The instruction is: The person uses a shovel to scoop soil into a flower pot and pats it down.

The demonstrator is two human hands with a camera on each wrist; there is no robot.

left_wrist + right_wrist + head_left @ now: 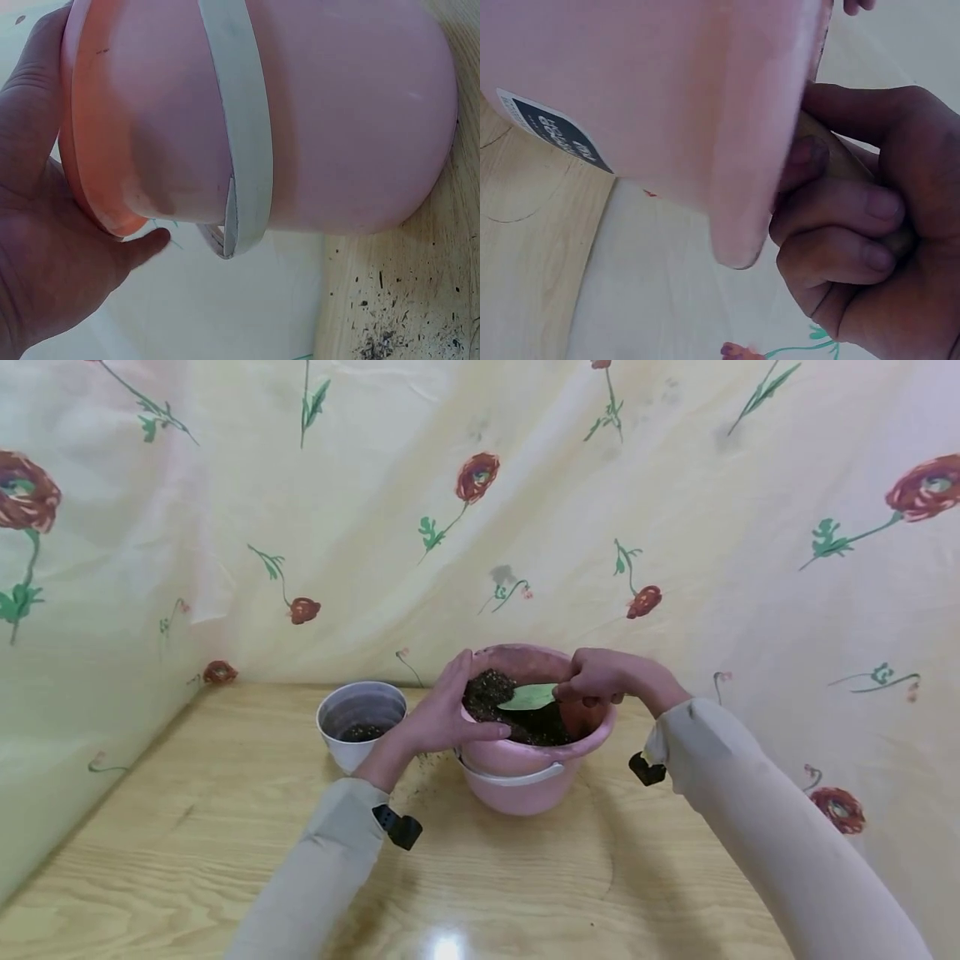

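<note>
A pink bucket (521,793) with dark soil (489,691) inside stands on the table, its white carrying handle (244,112) hanging down the near side. My left hand (444,714) holds the bucket's left rim, the thumb lying over the near edge. In my right hand (603,677) is a small garden trowel with a green blade (534,697). The right wrist view shows the fingers curled round its tan handle (840,161), right beside the bucket's rim. Inside the bucket the blade tilts down to the left, its tip against the heaped soil.
Left of the bucket stands a white pot (343,756) with some soil at its bottom. Crumbs of soil (379,345) lie scattered on the wooden table (217,827) between the two. A flowered cloth (360,510) hangs behind and along the sides.
</note>
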